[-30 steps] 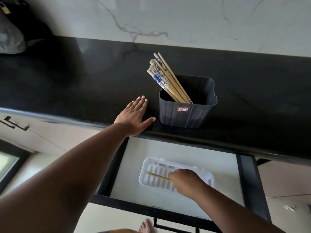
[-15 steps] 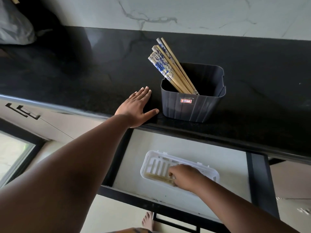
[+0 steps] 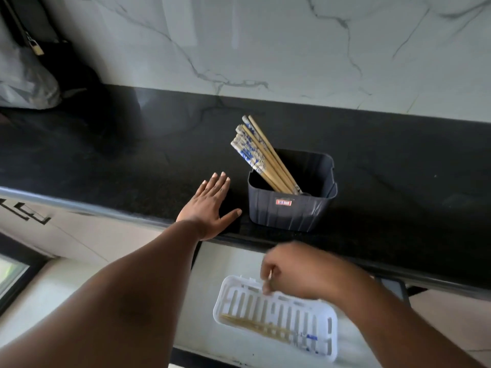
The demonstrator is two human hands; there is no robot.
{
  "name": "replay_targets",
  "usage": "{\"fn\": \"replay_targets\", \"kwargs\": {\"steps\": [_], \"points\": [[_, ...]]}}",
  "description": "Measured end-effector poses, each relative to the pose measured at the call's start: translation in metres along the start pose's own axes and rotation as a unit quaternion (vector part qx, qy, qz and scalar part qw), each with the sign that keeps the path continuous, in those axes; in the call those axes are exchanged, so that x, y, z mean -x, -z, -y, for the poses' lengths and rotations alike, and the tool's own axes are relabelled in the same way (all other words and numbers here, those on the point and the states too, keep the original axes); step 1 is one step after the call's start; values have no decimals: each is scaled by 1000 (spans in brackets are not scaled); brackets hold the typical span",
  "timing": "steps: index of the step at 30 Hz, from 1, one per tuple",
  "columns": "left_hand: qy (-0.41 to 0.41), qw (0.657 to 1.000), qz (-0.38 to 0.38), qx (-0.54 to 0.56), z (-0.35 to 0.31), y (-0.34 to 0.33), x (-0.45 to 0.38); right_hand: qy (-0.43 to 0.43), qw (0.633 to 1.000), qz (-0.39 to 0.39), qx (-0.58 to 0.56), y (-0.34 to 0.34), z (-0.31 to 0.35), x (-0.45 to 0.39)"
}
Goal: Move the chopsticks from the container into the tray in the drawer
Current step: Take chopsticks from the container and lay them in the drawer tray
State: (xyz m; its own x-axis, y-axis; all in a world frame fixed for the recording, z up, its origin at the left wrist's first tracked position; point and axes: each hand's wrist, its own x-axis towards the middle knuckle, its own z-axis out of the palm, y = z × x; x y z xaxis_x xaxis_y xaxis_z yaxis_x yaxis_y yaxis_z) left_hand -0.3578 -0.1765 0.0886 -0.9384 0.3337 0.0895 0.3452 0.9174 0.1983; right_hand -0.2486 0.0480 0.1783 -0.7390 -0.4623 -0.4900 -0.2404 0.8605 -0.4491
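A dark grey container (image 3: 289, 213) stands on the black counter (image 3: 132, 160) and holds several wooden chopsticks (image 3: 255, 152) with blue-and-white tops, leaning to the left. Below the counter edge a white slotted tray (image 3: 328, 328) lies in the open drawer (image 3: 228, 264). Chopsticks (image 3: 260, 326) lie along the tray's near side. My left hand (image 3: 210, 208) rests flat on the counter just left of the container, fingers spread. My right hand (image 3: 300, 272), blurred, hovers over the tray's far edge with its fingers loosely curled and nothing clearly held.
A marble wall backs the counter. A grey bag (image 3: 24, 81) and dark items with a padlock (image 3: 37, 47) sit at the far left. Cabinet fronts and floor lie below on the left.
My right hand has let go of the chopsticks, which now lie in the tray, and has lifted up toward the counter edge. My left hand has stayed flat on the counter.
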Motion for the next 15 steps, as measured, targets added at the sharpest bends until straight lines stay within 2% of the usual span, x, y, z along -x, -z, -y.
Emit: {"fn": "replay_targets", "kwargs": {"steps": [2, 4, 6, 8, 12, 15], "points": [[1, 1000, 4, 4, 0, 0, 0, 29, 991, -123, -41, 45, 23, 17], [0, 1000, 7, 7, 1, 0, 0, 56, 955, -271, -108, 76, 34, 19], [-1, 1000, 7, 6, 1, -1, 0, 48, 915, -380, -124, 94, 36, 8], [-3, 1000, 6, 6, 2, -1, 0, 14, 906, -415, -87, 101, 35, -10], [-3, 1000, 2, 8, 3, -3, -1, -32, 917, -393, -56, 94, 33, -46], [-2, 1000, 2, 5, 4, -4, -1, -44, 911, -409, -33, 87, 36, -61]]}}
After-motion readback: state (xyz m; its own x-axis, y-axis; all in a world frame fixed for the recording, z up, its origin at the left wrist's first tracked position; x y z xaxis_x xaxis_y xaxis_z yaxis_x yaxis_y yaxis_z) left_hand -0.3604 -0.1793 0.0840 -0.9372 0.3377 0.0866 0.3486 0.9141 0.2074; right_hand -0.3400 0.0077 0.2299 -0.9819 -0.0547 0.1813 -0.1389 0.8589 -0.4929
